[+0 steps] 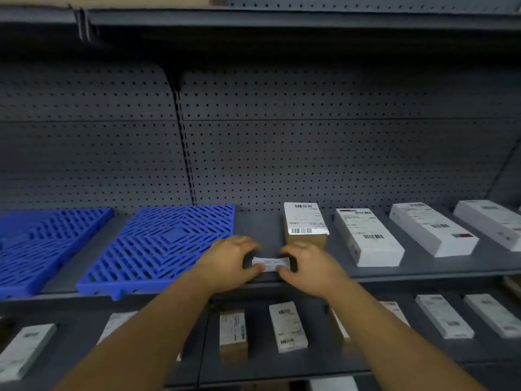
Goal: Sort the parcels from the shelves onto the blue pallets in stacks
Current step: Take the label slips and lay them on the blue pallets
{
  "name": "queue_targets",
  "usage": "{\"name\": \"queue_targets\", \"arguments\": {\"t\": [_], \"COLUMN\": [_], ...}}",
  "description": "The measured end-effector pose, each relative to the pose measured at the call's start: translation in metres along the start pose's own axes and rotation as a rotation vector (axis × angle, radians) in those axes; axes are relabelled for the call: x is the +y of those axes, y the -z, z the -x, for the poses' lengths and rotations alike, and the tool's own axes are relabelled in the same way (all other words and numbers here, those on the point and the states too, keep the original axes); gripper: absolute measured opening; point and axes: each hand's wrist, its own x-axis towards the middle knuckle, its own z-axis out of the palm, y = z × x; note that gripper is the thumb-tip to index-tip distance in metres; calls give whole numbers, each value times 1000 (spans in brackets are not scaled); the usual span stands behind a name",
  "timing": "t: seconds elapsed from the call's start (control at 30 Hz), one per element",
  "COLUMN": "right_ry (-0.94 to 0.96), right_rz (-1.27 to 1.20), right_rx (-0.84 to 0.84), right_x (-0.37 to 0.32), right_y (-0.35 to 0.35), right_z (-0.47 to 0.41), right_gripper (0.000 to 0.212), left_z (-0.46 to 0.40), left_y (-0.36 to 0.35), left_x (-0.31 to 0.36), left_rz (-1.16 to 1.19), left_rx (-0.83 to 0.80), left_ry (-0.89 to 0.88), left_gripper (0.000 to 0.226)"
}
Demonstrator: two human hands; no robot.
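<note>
Hands meet at the front edge of a grey shelf (423,268). Left hand (228,262) and right hand (307,268) each curl their grip around one end of a small labelled parcel (271,263), fingers closed on it. Two blue pallets (158,249) lie just left; more parcels (366,235) sit to the right.

Dark grey perforated metal back panel (324,153) behind the shelving, split by a vertical slotted upright (184,148). Tan cardboard box (141,0) partly visible on the top tier, upper left, cut off by frame edge.
</note>
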Motion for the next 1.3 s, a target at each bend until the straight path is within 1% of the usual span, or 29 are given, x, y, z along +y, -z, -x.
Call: {"name": "queue_targets", "arguments": {"t": [0.2, 0.3, 0.47, 0.63, 0.83, 1.17, 1.3], "right_ry": [-78, -98, -140, -169, -128, -84, -102], "right_rz": [12, 35, 67, 46, 61, 83, 90], "right_rx": [45, 52, 41, 12, -12, -22, -37], "right_x": [-7, -8, -7, -3, 3, 4, 4], "right_y": [-15, -18, -16, -16, -18, -20, -18], "right_z": [-2, -3, -7, -12, -15, -17, -18], "right_gripper": [38, 38, 45, 46, 47, 40, 30], "left_z": [-9, -11, -14, -22, -28, -32, -35], "left_y": [-12, -15, -15, -15, -22, -30, -31], "left_x": [-16, -20, -18, -8, -8, -8, -4], "left_rz": [-93, -137, -127, -126, -115, -150, -180], "left_rx": [-8, -9, -67, -96, -126, -151, -171], "left_ry": [-82, -72, -36, -15, 6, 76, 86], "left_gripper": [48, 46, 48, 51, 50, 51, 47]}}
